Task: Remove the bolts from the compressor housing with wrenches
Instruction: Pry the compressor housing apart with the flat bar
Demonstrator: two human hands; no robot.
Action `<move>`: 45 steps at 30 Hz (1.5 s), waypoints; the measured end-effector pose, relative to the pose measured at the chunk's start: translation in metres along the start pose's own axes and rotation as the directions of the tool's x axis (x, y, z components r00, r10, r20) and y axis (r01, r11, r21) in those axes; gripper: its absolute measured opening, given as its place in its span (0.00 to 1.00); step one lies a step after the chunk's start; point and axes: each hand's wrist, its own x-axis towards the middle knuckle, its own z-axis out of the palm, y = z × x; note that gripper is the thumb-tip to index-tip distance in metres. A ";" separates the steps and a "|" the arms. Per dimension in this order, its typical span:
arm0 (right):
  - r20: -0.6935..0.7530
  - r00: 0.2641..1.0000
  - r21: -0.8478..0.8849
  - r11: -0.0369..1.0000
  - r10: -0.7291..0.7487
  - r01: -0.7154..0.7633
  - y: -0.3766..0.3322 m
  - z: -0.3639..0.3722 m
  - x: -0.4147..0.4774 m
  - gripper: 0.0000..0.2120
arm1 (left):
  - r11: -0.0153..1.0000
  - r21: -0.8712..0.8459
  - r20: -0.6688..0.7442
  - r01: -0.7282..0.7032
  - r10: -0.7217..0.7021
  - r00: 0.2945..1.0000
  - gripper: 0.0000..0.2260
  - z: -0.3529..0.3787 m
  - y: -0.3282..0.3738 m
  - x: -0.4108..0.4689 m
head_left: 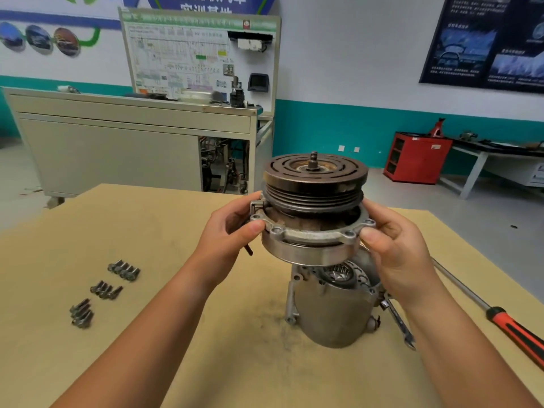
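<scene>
Head view: grey cast-metal compressor housing (329,313) stands on tan table (176,334), steel bolts (101,290) at 9 o'clock. Left hand (232,228) and right hand (394,245) clasp the dark grooved pulley cover (315,184) at 9 and 3 o'clock; lift straight, level.

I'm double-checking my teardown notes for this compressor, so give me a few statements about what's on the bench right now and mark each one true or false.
1. The left hand and right hand grip the pulley-end cover above the compressor housing. True.
2. The removed bolts lie in one pile right of the housing. False: they lie in three small groups on the table, left of it.
3. A wrench lies on the table right of the housing. True.
4. The screwdriver has a blue handle. False: it is red and black.
5. Bolts fill the cover's flange holes. False: the holes in view look empty.
</scene>
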 end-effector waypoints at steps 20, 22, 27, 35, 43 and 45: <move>0.283 0.904 0.065 0.934 0.320 -0.351 0.091 0.149 -0.032 0.45 | 0.948 0.199 -0.019 0.249 -0.251 0.968 0.41 -0.168 -0.027 -0.115; 0.286 0.887 0.029 0.922 0.362 -0.385 0.102 0.143 -0.035 0.45 | 0.943 0.213 0.019 0.256 -0.266 0.964 0.41 -0.170 -0.036 -0.108; 0.245 0.873 -0.090 0.906 0.422 -0.413 0.128 0.132 -0.038 0.31 | 0.920 0.276 0.101 0.279 -0.317 0.943 0.39 -0.176 -0.061 -0.095; 0.155 0.868 -0.134 0.881 0.471 -0.454 0.137 0.125 -0.027 0.26 | 0.868 0.428 0.219 0.250 -0.368 0.904 0.43 -0.176 -0.076 -0.082; 0.127 0.850 -0.111 0.859 0.512 -0.500 0.129 0.126 -0.023 0.19 | 0.801 0.571 0.303 0.179 -0.409 0.861 0.41 -0.178 -0.070 -0.062; 0.113 0.845 -0.116 0.852 0.522 -0.511 0.129 0.127 -0.023 0.19 | 0.752 0.647 0.318 0.129 -0.420 0.850 0.39 -0.180 -0.067 -0.057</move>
